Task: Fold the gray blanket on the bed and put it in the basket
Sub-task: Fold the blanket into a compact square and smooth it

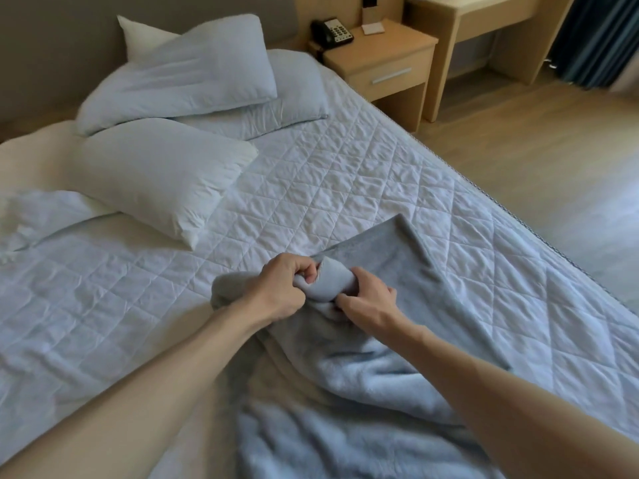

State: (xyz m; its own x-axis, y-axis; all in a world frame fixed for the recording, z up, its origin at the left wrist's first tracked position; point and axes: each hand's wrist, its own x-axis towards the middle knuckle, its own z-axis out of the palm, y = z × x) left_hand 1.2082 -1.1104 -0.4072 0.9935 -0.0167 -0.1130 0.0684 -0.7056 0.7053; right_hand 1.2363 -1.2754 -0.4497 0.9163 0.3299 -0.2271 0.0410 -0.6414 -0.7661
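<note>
Quilted bed point(345, 167) carries the gray blanket point(345, 375), bunched where left hand point(281, 288) and right hand point(368, 300) pinch it; folding is starting, so next find matching corners.

No writing can be read. The telephone point(332, 33) on the bedside table point(387, 55) has a pale keypad, but its key markings are too blurred to read. The small card point(372, 28) beside it shows nothing legible.
</note>
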